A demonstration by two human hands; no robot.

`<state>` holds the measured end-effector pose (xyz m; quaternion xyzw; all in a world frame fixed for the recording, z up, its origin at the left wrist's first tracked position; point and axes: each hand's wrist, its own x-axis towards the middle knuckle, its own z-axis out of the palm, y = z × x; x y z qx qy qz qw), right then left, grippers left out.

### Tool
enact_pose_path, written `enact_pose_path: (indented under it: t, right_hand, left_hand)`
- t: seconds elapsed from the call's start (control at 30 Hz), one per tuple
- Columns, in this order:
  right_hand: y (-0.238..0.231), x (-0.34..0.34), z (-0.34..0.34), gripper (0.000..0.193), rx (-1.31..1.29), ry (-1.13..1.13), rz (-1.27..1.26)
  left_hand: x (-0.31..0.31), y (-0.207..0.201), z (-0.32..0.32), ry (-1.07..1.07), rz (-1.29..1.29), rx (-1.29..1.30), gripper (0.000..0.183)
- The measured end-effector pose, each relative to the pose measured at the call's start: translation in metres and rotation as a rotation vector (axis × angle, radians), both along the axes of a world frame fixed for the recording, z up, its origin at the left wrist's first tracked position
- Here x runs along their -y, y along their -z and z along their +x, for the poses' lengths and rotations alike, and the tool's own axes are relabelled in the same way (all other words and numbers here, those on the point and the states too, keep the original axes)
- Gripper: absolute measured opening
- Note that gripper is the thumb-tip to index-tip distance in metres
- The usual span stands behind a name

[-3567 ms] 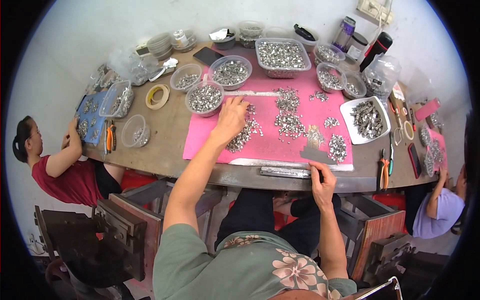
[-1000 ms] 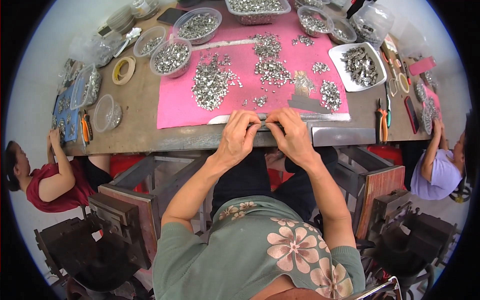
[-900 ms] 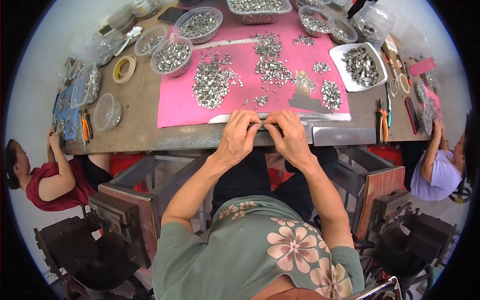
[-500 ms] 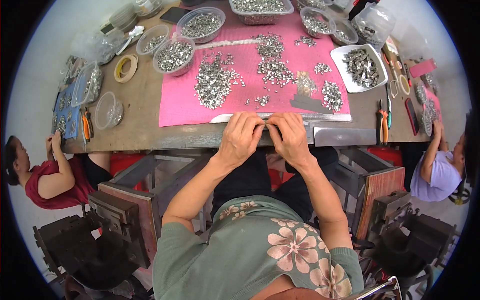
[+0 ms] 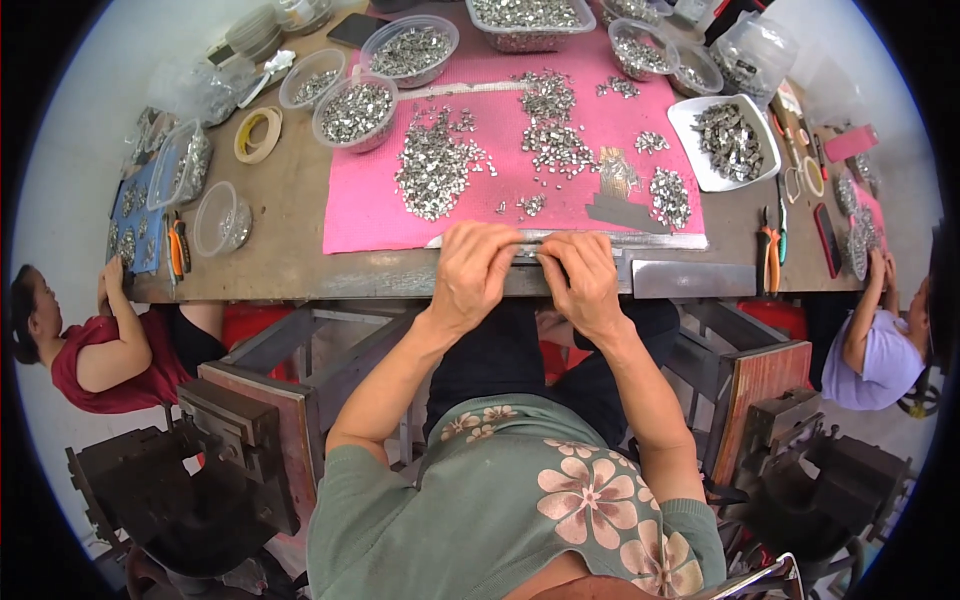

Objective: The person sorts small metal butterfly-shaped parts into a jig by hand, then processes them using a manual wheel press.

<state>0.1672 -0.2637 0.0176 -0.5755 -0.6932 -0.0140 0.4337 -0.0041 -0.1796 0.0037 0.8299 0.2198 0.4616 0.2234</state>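
Note:
At the front edge of the bench, my left hand (image 5: 468, 272) is closed, thumb and fingers pressed together. Beside it my right hand (image 5: 586, 280) is pinched in the same way, and what either hand holds is too small to make out. In the narrow gap between my fingertips, small silvery bits (image 5: 527, 252) show on the bench edge. Just beyond my hands lies a pink mat (image 5: 370, 212) bearing piles of small shiny metal pieces (image 5: 437, 170). A smaller heap (image 5: 531, 205) sits nearest my fingers, and a grey flat strip (image 5: 628, 212) lies right of it.
Clear tubs (image 5: 355, 112) of metal pieces stand behind; a white dish (image 5: 724, 145) holds darker ones. A metal plate (image 5: 694, 279), orange-handled pliers (image 5: 768, 255) and a phone (image 5: 827, 240) lie right. A tape roll (image 5: 258, 135) lies left. People work at both sides.
My hands have drawn slightly apart, mostly my left hand moving left, and silvery bits now show between the fingertips. The whole view has shifted a little.

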Motion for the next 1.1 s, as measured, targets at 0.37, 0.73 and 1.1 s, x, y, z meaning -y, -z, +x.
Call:
enact_pose_path:
  t: [0.37,0.73,1.1]
  right_hand:
    - [-0.02,-0.025,0.033,0.016,0.137,0.012,-0.152]
    - [-0.013,-0.046,0.047,0.007,0.145,0.033,-0.247]
    - [-0.014,-0.035,0.057,0.006,0.074,0.124,-0.222]
  left_hand:
    - [-0.043,-0.019,0.01,-0.057,0.005,-0.407,0.013]
    - [-0.038,-0.016,0.014,-0.104,0.039,-0.389,0.009]
    - [-0.024,-0.033,0.011,0.129,-0.261,-0.27,0.007]
